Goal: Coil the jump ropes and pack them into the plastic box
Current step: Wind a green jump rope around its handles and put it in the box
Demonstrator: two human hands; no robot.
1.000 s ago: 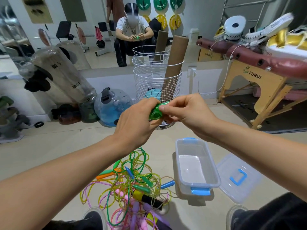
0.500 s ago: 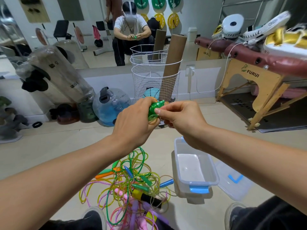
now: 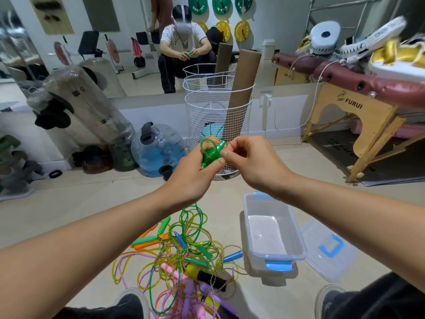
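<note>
While the massage table fills the right side of the room and a wall mirror runs along the back, a white wire basket stands on the floor near the middle with a brown cardboard tube leaning in it. Left of the basket sits a blue water jug. Closer to the person, a clear plastic box with blue latches lies open on the floor, nothing in it, and its lid rests just beside it on the right. To the left of the box sprawls a tangled pile of jump ropes in green, yellow, pink, orange and blue. Held up above the pile and in front of the basket, the left hand grips a coiled green jump rope, fingers curled round the bundle. The right hand pinches the same coil from the other side with thumb and fingertips.
</note>
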